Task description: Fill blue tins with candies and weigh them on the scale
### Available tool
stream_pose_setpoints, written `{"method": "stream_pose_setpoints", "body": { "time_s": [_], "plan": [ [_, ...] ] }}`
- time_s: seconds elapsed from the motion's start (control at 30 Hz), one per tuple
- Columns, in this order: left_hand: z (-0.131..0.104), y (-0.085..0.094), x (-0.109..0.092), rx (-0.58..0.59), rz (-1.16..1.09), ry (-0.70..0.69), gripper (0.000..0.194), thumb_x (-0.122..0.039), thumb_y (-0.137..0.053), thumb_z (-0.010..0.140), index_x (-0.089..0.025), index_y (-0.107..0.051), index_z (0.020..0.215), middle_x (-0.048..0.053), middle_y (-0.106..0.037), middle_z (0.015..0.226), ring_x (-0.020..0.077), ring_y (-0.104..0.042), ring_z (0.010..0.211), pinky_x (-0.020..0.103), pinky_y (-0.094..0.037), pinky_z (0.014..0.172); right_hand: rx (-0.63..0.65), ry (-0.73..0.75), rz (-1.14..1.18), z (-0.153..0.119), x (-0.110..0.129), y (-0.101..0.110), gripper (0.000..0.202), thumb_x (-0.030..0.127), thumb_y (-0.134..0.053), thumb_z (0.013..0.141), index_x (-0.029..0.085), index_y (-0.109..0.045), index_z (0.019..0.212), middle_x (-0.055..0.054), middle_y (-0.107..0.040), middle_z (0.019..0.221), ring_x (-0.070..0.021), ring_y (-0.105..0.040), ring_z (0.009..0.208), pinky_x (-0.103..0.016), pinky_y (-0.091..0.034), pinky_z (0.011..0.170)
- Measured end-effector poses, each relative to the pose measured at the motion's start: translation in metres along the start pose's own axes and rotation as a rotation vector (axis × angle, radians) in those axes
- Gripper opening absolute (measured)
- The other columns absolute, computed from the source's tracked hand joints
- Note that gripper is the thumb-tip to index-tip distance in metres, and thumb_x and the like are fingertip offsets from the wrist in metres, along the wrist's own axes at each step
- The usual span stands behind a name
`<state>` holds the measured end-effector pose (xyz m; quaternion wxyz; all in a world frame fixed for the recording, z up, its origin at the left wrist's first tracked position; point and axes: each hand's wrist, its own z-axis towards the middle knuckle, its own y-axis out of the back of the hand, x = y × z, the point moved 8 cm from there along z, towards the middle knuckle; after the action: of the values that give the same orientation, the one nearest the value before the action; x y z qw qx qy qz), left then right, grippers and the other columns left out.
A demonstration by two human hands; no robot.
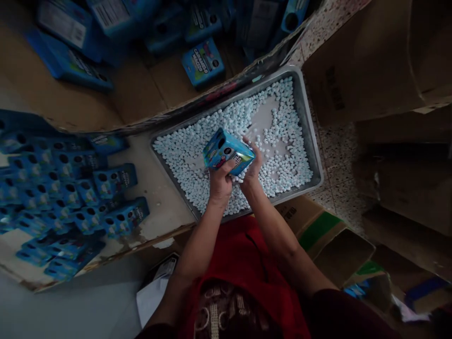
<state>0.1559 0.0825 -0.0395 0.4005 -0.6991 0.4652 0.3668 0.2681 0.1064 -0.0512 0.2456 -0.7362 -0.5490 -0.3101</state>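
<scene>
Over a grey metal tray (312, 136) of small pale blue and white candies (190, 181), a blue printed box (228, 149) is held tilted. My left hand (221, 183) grips the box from its lower left side, thumb across the printed face. My right hand (253, 162) is at the box's right side, fingers curled, with some candies against the palm and the box. Part of the right fingers is hidden behind the box.
Many blue boxes with round holes (67, 193) stand on the worn table (158, 202) at left. A large carton (134, 101) at the top holds more blue boxes. Brown cartons (367, 61) lie at right, and an open carton with green tape (318, 230) is at lower right.
</scene>
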Motion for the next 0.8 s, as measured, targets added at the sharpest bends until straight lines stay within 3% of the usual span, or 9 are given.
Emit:
{"method": "stream_pose_setpoints", "body": {
  "time_s": [0.07, 0.13, 0.2, 0.27, 0.4, 0.6, 0.7, 0.8],
  "plan": [
    [-0.003, 0.012, -0.035, 0.073, 0.184, -0.074, 0.097, -0.078, -0.086, 0.09, -0.03, -0.055, 0.167, 0.012, -0.076, 0.153, 0.0351, -0.08, 0.137, 0.052, -0.07, 0.116, -0.015, -0.039, 0.175, 0.006, 0.0, -0.002, 0.084, 0.081, -0.037, 0.094, 0.023, -0.073, 0.142, -0.014, -0.081, 0.133, -0.0335, -0.076, 0.129, -0.048, -0.068, 0.094],
    [-0.004, 0.038, -0.074, 0.083, 0.455, -0.192, 0.101, -0.068, -0.098, 0.084, -0.031, -0.053, 0.166, 0.011, -0.073, 0.156, 0.0342, -0.078, 0.14, 0.05, -0.069, 0.118, -0.011, -0.051, 0.251, 0.01, 0.003, -0.005, 0.081, 0.083, -0.051, 0.086, 0.022, -0.078, 0.131, -0.015, -0.083, 0.119, -0.0358, -0.078, 0.118, -0.048, -0.067, 0.088],
    [-0.005, 0.065, -0.108, 0.07, 0.716, -0.328, 0.093, -0.05, -0.106, 0.077, -0.028, -0.062, 0.155, 0.011, -0.075, 0.149, 0.0348, -0.077, 0.137, 0.049, -0.068, 0.117, 0.03, -0.065, 0.245, 0.007, 0.008, -0.01, 0.08, 0.082, -0.053, 0.084, 0.023, -0.078, 0.131, -0.016, -0.083, 0.119, -0.0367, -0.078, 0.115, -0.05, -0.067, 0.087],
    [-0.003, 0.083, -0.127, 0.083, 0.905, -0.436, 0.081, -0.033, -0.107, 0.07, -0.026, -0.07, 0.142, 0.008, -0.079, 0.136, 0.0348, -0.078, 0.129, 0.049, -0.067, 0.114, 0.047, -0.051, 0.235, -0.004, 0.02, -0.011, 0.081, 0.08, -0.049, 0.086, 0.023, -0.075, 0.137, -0.016, -0.082, 0.127, -0.0367, -0.078, 0.115, -0.051, -0.066, 0.088],
    [0.003, 0.09, -0.121, 0.162, 1.045, -0.431, 0.078, -0.019, -0.104, 0.063, -0.024, -0.074, 0.136, 0.006, -0.081, 0.129, 0.0336, -0.08, 0.121, 0.043, -0.066, 0.108, 0.043, 0.078, 0.176, -0.037, 0.057, -0.014, 0.071, 0.076, -0.046, 0.09, 0.026, -0.075, 0.131, -0.014, -0.078, 0.138, -0.0365, -0.077, 0.127, -0.051, -0.066, 0.091],
    [0.005, 0.086, -0.093, 0.231, 0.877, -0.362, 0.081, -0.031, -0.105, 0.067, -0.024, -0.072, 0.141, 0.009, -0.08, 0.14, 0.0344, -0.077, 0.131, 0.045, -0.063, 0.116, 0.145, 0.297, 0.127, -0.069, 0.103, -0.031, 0.063, 0.075, -0.043, 0.098, 0.028, -0.074, 0.126, -0.012, -0.074, 0.142, -0.0356, -0.073, 0.138, -0.051, -0.064, 0.104],
    [0.004, 0.091, -0.09, 0.174, 0.792, -0.397, 0.084, -0.033, -0.106, 0.068, -0.023, -0.069, 0.143, 0.013, -0.078, 0.143, 0.0351, -0.075, 0.134, 0.048, -0.061, 0.118, 0.166, 0.303, 0.162, -0.074, 0.113, -0.033, 0.065, 0.079, -0.045, 0.096, 0.029, -0.073, 0.128, -0.013, -0.074, 0.136, -0.037, -0.071, 0.138, -0.053, -0.062, 0.108],
    [0.0, 0.085, -0.089, 0.204, 0.789, -0.449, 0.083, -0.031, -0.108, 0.067, -0.022, -0.071, 0.14, 0.012, -0.078, 0.137, 0.0347, -0.074, 0.132, 0.047, -0.061, 0.116, 0.151, 0.254, 0.293, -0.077, 0.121, -0.029, 0.059, 0.077, -0.059, 0.092, 0.029, -0.073, 0.124, -0.013, -0.076, 0.125, -0.0372, -0.072, 0.134, -0.053, -0.062, 0.106]
  ]
}}
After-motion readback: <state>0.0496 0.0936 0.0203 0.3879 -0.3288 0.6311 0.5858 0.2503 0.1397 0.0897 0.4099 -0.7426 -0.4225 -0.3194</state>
